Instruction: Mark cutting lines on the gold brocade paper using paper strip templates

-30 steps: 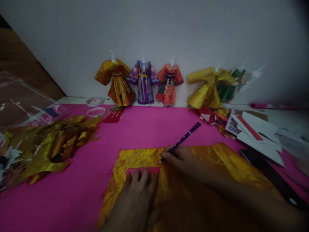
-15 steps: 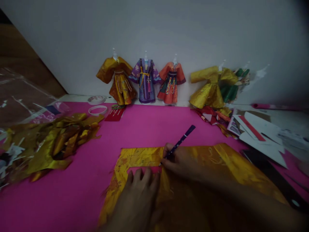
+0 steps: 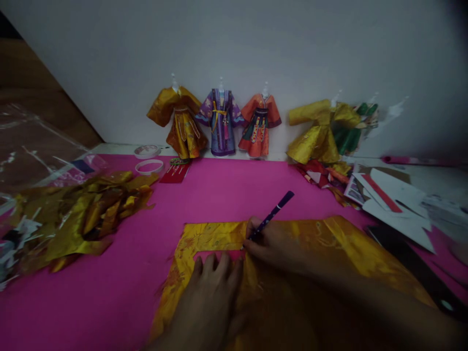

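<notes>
A sheet of golden patterned fabric [image 3: 307, 239] lies over the pink table covering in front of me. On its left part rests a flat pink template [image 3: 212, 254], mostly covered by my fingers. My left hand [image 3: 212, 292] presses down on the template, fingers spread and palm down. In my right hand [image 3: 268, 243] is a dark purple pen [image 3: 274, 210], gripped near its lower end and tilted up to the right. The pen's tip touches down at the template's upper right corner. Whether it leaves a mark there is too dim to tell.
Several small robed doll forms [image 3: 222, 122] lean against the back wall. Golden fabric scraps [image 3: 91, 204] pile up at left, near tape rolls [image 3: 149, 166] and a red card [image 3: 175, 173]. At right lie white paper pieces [image 3: 398, 209] and a long black strip [image 3: 413, 273].
Little differs. My right hand and the pen have shifted very slightly along the template's edge, and the view has moved a touch. My left hand stays on the template.
</notes>
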Available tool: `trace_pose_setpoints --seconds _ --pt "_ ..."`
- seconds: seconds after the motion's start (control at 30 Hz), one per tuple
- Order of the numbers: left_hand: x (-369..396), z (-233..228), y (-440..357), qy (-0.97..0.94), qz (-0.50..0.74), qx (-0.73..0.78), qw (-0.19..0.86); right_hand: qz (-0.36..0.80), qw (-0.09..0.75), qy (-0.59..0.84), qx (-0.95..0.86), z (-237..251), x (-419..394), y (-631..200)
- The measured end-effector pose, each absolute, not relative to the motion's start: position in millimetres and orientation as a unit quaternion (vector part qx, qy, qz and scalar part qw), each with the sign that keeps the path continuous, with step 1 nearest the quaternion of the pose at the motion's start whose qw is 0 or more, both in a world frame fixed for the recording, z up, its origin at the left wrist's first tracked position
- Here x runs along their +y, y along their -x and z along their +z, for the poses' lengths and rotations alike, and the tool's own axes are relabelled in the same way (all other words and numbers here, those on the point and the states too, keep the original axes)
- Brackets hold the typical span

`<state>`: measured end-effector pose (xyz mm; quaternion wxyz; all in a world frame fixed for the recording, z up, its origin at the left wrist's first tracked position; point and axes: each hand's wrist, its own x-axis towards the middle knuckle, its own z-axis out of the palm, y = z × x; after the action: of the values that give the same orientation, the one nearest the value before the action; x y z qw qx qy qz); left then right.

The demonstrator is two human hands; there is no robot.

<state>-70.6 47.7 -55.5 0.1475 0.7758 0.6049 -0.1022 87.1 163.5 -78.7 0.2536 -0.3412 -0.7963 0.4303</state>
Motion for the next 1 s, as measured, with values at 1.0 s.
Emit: trace_pose_setpoints --seconds 1.0 --pt "47.6 -55.6 71.1 -0.771 -0.108 0.608 0.157 0.409 0.217 0.355 -0.812 -74.2 165.2 -89.8"
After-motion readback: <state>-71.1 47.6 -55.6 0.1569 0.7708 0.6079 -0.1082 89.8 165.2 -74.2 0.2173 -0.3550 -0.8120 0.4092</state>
